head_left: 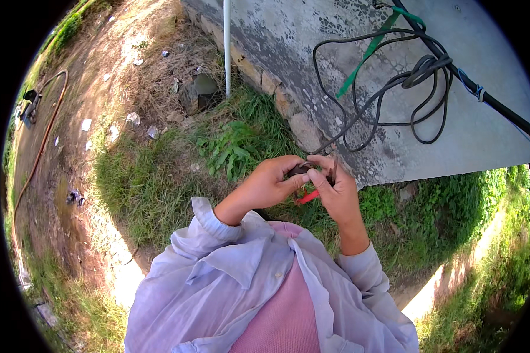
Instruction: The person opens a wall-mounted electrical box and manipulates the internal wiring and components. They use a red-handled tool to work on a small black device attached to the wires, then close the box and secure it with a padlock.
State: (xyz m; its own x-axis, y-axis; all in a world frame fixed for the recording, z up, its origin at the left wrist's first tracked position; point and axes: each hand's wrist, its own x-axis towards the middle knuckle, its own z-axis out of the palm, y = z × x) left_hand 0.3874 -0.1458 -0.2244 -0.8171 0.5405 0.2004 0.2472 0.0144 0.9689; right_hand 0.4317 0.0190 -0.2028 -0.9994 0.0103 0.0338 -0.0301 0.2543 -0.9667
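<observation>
My left hand [268, 183] is closed on a small dark piece [297, 171], perhaps part of a black cable [352, 126] that runs from the slab down toward my fingers. My right hand [339, 197] is closed around the same area, with its thumb against the dark piece. It also holds a tool with a red handle [308, 196], which pokes out below the thumb. The tool's head is mostly hidden by my fingers, so I cannot make out its kind.
A concrete slab [489, 147] bears loose cable coils, a green strap [362, 62] and a black pipe [503, 112]. A white pole [227, 56] stands beside a stone edge [300, 126]. Grass, weeds [229, 150], scattered litter and a long hose [41, 150] lie on the ground.
</observation>
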